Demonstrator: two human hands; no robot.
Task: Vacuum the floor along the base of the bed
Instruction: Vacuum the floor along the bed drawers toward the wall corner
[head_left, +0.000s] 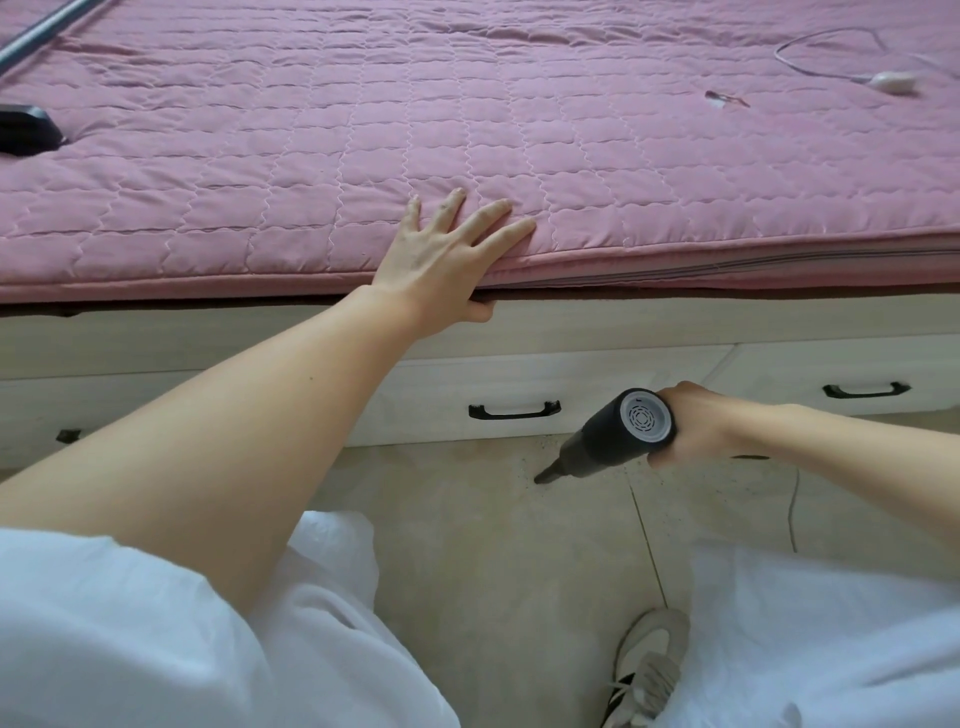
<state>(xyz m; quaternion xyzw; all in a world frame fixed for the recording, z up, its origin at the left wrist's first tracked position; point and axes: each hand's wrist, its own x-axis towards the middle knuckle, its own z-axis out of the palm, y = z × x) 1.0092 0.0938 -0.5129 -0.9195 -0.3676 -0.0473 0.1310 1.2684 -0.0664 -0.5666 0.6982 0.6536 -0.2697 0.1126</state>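
On floor (493, 525) — vacuum (613, 436) in right hand (696, 423)

Left hand (447, 254) flat, fingers spread, arm outstretched; right hand (696, 426) low, its grip curled tight.

Pink quilted mattress cover (467, 130), black handheld vacuum (618, 436), beige floor tiles (493, 545)

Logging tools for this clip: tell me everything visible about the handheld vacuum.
The handheld vacuum is a small dark cylinder, plastic by its look, with a round pale end cap carrying a patterned vent that faces the camera. It tapers to a narrow dark nozzle, angled down and left, its tip at or just above the tiled floor in front of the bed's drawers. The right hand grips its body, fingers curled around it. No cord can be traced to it.
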